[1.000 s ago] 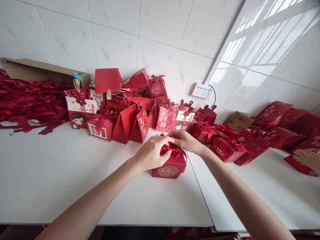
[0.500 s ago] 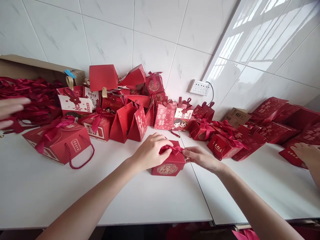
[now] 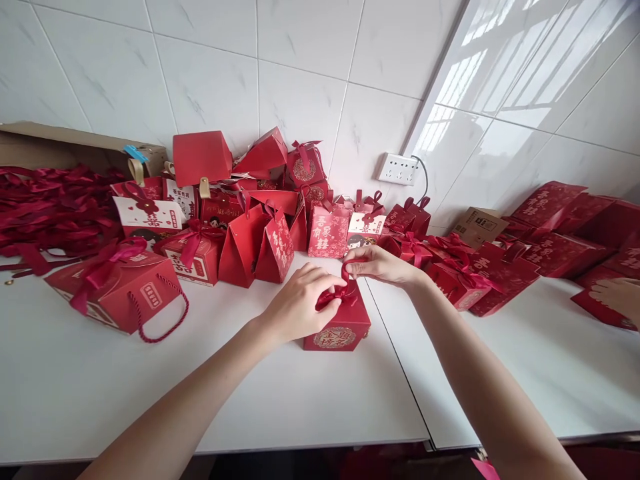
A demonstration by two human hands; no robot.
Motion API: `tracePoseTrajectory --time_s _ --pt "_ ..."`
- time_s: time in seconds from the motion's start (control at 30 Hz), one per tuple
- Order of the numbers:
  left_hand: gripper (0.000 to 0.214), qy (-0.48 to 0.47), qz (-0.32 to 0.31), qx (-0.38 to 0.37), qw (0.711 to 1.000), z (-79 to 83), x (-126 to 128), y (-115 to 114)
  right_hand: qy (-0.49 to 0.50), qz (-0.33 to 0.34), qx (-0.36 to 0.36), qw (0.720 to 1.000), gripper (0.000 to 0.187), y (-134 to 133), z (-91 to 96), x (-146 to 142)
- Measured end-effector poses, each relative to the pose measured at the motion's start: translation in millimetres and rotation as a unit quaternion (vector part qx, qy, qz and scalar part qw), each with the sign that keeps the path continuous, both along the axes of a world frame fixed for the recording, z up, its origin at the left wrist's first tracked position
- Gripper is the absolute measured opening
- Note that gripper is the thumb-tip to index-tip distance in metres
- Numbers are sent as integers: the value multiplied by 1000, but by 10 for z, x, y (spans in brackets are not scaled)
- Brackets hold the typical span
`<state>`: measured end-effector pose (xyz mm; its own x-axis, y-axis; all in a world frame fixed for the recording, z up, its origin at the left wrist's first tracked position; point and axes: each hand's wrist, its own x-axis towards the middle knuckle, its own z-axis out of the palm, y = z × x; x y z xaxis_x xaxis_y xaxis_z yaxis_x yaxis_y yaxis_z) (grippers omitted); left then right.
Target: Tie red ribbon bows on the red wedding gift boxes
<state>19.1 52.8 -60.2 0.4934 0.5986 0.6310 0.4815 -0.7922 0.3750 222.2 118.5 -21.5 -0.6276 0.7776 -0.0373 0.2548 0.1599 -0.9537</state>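
In front of me on the white table stands a red gift box (image 3: 336, 335) with a gold round emblem on its front. A dark red ribbon (image 3: 345, 275) runs across its top. My left hand (image 3: 300, 300) is closed on the ribbon at the box's top left, thumb and fingers pinched together. Raised above the box's back right, my right hand (image 3: 377, 265) pinches a part of the ribbon and holds it upward. Where the ribbon crosses under my left fingers is hidden.
Red gift boxes (image 3: 240, 247) crowd the table's back along the tiled wall. A larger box with a rope handle (image 3: 115, 287) stands left, before a carton of loose ribbons (image 3: 55, 207). A socket strip (image 3: 397, 169) is on the wall. Another person's hand (image 3: 617, 297) touches a box at right.
My right hand has moved up and left from the box's right side, lifting ribbon. My left hand stays about where it was. Another person's hand at the far left has gone from view.
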Motion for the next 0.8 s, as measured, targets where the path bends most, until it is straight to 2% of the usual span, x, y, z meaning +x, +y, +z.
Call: tracePoseTrajectory --time_s 0.1,0.17,0.2,0.27,0.3,0.33,0.37,0.43,0.53,0.67,0.8 --pt "24 14 -4 7 1000 -17 -3 8 2 -6 14 1000 30 81 -105 -68" --pt "26 23 0 5 1000 -30 -5 11 -47 -76 72 993 32 57 -171 -104" --pt "26 25 3 2 1000 -34 -6 12 -73 -132 122 981 32 15 -191 -115" --pt "26 26 11 -7 1000 -35 -7 12 -98 -261 236 931 30 -127 -195 -115" --pt "26 25 14 -11 1000 -32 -7 10 -100 -309 280 903 27 -221 -179 -107" --pt "26 25 15 -13 999 -26 -5 8 -106 -334 300 887 29 -323 -155 -98" --pt "26 26 15 -16 999 -19 -3 5 -124 -326 294 890 36 -427 -128 -90" --pt "26 29 14 -21 999 -5 0 0 -163 -257 236 923 49 -615 -86 -90" --pt "26 29 17 -27 999 5 -1 -2 -180 -186 176 950 53 -777 -107 -132" --pt "25 34 19 -32 999 8 -10 6 -156 -204 158 953 45 -779 -233 -176" --pt "26 21 32 -55 998 -1 -20 8 -81 -178 93 976 35 -706 -300 -132"
